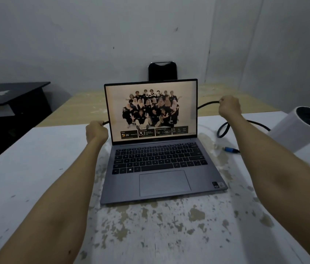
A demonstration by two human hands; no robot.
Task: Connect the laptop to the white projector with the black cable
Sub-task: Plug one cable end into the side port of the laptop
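**Head view: cable held behind open laptop**

Left hand (96,130) fingers closed around black cable (208,104) beside laptop (161,149); right hand (229,107) gripping it higher. Blue-tipped plug (230,149) lying on desk (36,178) near white projector (302,128).

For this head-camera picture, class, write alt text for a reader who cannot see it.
Two bare hands hold a black cable routed behind an open laptop on a worn white table: left hand beside the screen, right hand raised. A white projector sits at right.
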